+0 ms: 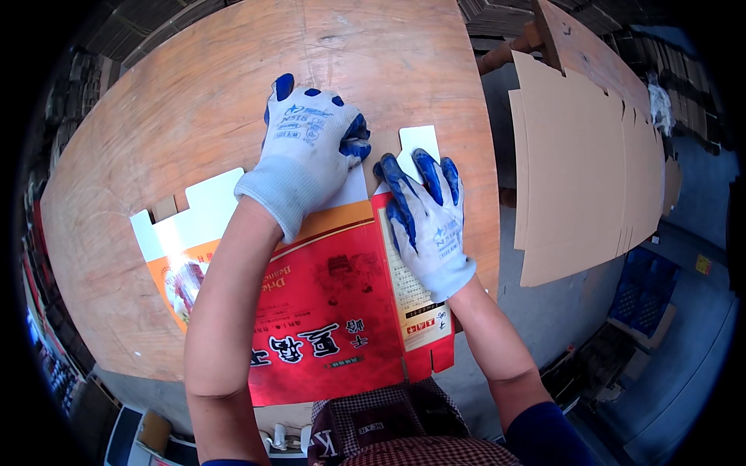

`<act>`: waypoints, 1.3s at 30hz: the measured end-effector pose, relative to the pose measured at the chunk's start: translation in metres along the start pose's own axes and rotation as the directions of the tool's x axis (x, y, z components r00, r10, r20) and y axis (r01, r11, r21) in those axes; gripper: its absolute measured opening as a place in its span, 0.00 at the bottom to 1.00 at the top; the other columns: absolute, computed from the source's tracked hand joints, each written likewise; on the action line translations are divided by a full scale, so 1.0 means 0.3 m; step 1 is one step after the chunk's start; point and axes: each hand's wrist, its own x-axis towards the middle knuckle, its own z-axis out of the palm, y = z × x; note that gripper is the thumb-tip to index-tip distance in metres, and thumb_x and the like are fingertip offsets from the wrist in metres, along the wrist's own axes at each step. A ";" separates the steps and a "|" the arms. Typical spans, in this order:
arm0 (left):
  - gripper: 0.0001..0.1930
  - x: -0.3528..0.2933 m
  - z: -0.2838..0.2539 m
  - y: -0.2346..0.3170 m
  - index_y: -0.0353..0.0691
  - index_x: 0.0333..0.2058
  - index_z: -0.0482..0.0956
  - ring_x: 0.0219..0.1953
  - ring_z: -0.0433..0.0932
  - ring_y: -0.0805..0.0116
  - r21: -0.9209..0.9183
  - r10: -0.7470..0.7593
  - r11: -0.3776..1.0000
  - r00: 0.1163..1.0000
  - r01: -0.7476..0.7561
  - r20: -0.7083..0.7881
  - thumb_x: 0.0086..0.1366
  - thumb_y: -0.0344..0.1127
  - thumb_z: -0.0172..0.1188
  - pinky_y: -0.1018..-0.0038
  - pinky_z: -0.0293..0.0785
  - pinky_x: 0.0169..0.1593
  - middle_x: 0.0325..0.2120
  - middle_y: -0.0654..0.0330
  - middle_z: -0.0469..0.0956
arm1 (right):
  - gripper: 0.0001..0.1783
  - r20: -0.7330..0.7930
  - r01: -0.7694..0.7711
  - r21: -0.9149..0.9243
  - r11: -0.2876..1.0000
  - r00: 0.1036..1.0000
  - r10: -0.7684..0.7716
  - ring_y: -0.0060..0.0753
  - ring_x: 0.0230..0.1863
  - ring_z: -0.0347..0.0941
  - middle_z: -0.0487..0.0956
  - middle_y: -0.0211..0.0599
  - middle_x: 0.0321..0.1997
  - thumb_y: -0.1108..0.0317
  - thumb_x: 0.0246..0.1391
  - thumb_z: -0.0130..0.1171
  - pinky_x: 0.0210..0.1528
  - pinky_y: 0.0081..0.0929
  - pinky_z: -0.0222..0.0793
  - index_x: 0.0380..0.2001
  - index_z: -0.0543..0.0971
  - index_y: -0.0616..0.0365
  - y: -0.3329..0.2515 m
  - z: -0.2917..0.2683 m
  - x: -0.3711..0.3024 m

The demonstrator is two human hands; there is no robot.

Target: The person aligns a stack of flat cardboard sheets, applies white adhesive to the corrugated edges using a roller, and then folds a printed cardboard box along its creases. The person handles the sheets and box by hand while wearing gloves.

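Observation:
A flat, unfolded printed carton (326,287), red with an orange band and white flaps, lies on the wooden table in front of me. My left hand (315,147), in a white glove with blue coating, is over the carton's far edge with its fingers curled under. Whatever those fingers hold is hidden beneath the glove. On the carton's narrow cream side panel (423,322) rests my right hand (431,221), gloved alike, its fingers stretched and apart. The fingertips reach a white end flap (420,140). Between the hands, a strip of brown cardboard (382,146) shows.
The wooden table (186,101) spreads out beyond and left of the carton. To its right stand large brown cardboard sheets (579,175). A blue plastic crate (645,287) sits low on the right. Stacked cardboard (116,39) lines the back.

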 end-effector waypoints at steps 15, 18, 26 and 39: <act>0.04 0.009 0.131 -0.039 0.46 0.33 0.82 0.48 0.74 0.56 -0.155 0.051 0.981 0.932 -0.113 -0.359 0.58 0.33 0.67 0.52 0.45 0.75 0.34 0.57 0.78 | 0.28 -0.010 0.004 0.009 1.000 1.000 -0.004 0.51 0.70 0.60 0.76 0.36 0.62 0.62 0.63 0.54 0.75 0.58 0.41 0.67 0.71 0.46 -0.004 0.003 0.002; 0.04 0.009 0.133 -0.035 0.45 0.32 0.82 0.48 0.74 0.55 -0.125 0.057 0.986 0.927 -0.111 -0.370 0.58 0.32 0.67 0.52 0.47 0.74 0.34 0.56 0.78 | 0.28 0.001 -0.004 -0.008 1.000 1.000 0.004 0.51 0.70 0.61 0.76 0.36 0.62 0.62 0.63 0.55 0.75 0.58 0.42 0.67 0.71 0.46 -0.017 -0.010 0.007; 0.15 -0.055 0.186 -0.017 0.44 0.43 0.81 0.54 0.73 0.51 -0.160 0.033 0.970 0.749 -0.185 -0.662 0.56 0.29 0.68 0.51 0.54 0.72 0.43 0.54 0.78 | 0.30 -0.020 0.022 -0.054 0.998 1.000 -0.023 0.50 0.69 0.60 0.74 0.35 0.62 0.59 0.62 0.56 0.74 0.59 0.42 0.67 0.70 0.46 -0.015 0.015 0.004; 0.27 -0.393 0.385 0.190 0.38 0.59 0.69 0.67 0.65 0.43 -0.402 0.034 0.856 0.810 -0.326 -0.585 0.60 0.28 0.61 0.43 0.50 0.73 0.61 0.48 0.71 | 0.34 -0.139 -0.162 -0.228 0.960 0.981 0.132 0.50 0.72 0.57 0.65 0.38 0.72 0.59 0.63 0.54 0.74 0.62 0.39 0.71 0.63 0.50 -0.040 0.086 -0.042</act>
